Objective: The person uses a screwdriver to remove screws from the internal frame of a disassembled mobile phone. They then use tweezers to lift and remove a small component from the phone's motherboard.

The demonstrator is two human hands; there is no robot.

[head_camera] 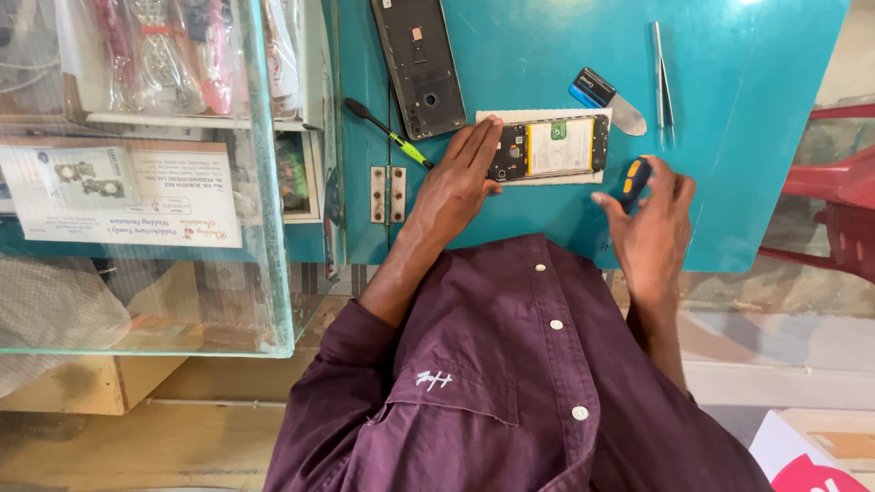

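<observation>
The opened phone (550,148) lies on the table (747,137). Left of the phone lies the brush (390,135); behind-left, the back cover (419,64); right, the tweezers (663,82); behind-right, the scraper (609,98).

Teal glossy counter top (729,137), hinged flap, two metal hinge plates (387,193) at left seam. On it: white rectangular mat (538,115) under opened smartphone (551,147); dark grey phone back cover (419,64) upper left; thin black brush with green-yellow handle (387,133); blue-black plastic pry scraper (602,97); steel tweezers (662,82) upper right.
</observation>
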